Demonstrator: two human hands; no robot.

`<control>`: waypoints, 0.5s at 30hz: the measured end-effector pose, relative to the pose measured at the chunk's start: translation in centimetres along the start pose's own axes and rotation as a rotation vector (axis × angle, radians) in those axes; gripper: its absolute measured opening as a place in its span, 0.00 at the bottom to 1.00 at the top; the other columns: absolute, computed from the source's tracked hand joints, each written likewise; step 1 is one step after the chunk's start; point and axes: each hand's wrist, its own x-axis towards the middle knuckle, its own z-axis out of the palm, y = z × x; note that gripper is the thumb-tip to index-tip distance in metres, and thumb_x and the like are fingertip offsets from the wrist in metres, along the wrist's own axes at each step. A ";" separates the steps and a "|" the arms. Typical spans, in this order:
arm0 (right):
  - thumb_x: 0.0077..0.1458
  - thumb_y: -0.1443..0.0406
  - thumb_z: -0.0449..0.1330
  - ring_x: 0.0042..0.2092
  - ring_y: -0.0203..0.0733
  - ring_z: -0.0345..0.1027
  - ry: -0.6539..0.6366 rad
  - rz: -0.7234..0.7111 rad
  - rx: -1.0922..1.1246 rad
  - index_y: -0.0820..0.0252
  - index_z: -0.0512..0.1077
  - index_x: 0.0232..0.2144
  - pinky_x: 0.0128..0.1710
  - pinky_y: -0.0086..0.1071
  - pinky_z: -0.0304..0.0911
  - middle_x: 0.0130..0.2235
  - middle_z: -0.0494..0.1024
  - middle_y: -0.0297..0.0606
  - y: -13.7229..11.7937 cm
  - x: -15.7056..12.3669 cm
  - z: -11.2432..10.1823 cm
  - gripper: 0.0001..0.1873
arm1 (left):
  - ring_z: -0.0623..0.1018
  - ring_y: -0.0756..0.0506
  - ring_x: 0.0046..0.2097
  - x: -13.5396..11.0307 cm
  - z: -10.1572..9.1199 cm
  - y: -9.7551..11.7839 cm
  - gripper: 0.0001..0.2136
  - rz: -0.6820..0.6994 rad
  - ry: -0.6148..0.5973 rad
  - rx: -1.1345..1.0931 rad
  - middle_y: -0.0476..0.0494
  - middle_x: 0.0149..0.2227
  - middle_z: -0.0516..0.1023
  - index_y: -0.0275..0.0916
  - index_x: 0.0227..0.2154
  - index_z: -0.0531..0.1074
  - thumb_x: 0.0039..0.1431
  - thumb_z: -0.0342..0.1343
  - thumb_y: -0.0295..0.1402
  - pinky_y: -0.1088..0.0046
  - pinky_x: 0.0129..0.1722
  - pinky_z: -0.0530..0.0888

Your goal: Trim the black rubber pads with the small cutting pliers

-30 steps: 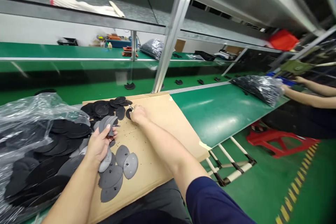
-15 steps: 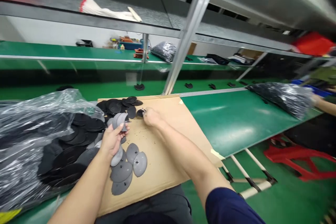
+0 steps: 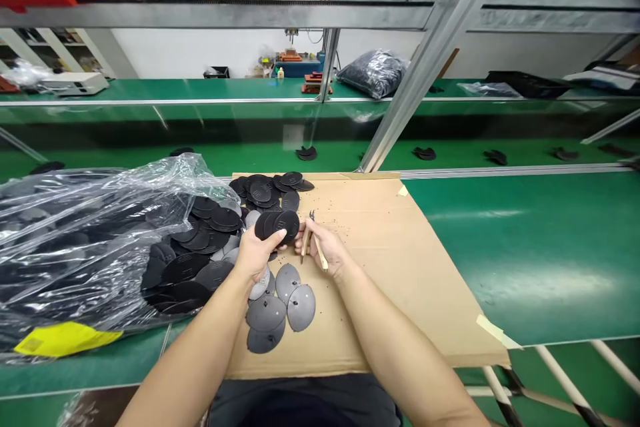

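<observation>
Big green workbench (image 3: 525, 247) runs across the view, and on it lies a flat cardboard sheet (image 3: 400, 267) right in front of the person. To the left, a large clear plastic bag (image 3: 75, 227) sprawls open toward the cardboard, stuffed with dark oval plastic parts spilling out of its mouth. At the cardboard's far edge sits a loose pile of black discs (image 3: 270, 188); nearer the body, a small cluster of grey oval pieces (image 3: 280, 310) lies overlapped, undersides up.

Now the hands, meeting at the middle. The left hand (image 3: 255, 255) is closed on a small fan of black parts (image 3: 277, 223), thumb on top, holding them raised just above the cardboard. Just beside them to the right, the right hand (image 3: 325, 250) grips a small cutting tool (image 3: 311, 237), pale handles running back through the palm, metal tip pointing up and away, close to the right edge of the held parts. The tool's long axis runs roughly along the forearm. It looks like nippers, though the tip is too small to be sure.
</observation>
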 end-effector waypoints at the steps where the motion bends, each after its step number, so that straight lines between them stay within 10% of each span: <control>1: 0.48 0.49 0.60 0.25 0.36 0.62 0.068 -0.083 -0.018 0.59 0.66 0.29 0.28 0.31 0.63 0.23 0.69 0.32 0.2 -0.1 0.0 0.19 | 0.76 0.48 0.29 0.0 0.0 0.1 0.23 -0.008 0.001 -0.002 0.44 0.33 0.78 0.33 0.38 0.72 0.38 0.70 0.35 0.71 0.28 0.74; 6: 0.47 0.55 0.63 0.25 0.33 0.56 0.246 -0.405 -0.432 0.59 0.67 0.25 0.26 0.28 0.55 0.22 0.65 0.28 0.5 -0.6 -0.2 0.14 | 0.77 0.46 0.31 -0.3 0.4 0.4 0.24 -0.040 -0.039 0.002 0.42 0.34 0.78 0.33 0.39 0.72 0.37 0.71 0.35 0.69 0.30 0.76; 15: 0.50 0.54 0.62 0.31 0.37 0.65 0.110 -0.413 -0.403 0.61 0.73 0.34 0.33 0.30 0.61 0.30 0.74 0.33 0.1 -0.8 -0.8 0.16 | 0.80 0.43 0.34 -0.8 0.6 0.6 0.22 -0.080 -0.052 -0.015 0.42 0.33 0.79 0.33 0.37 0.74 0.37 0.71 0.36 0.63 0.35 0.78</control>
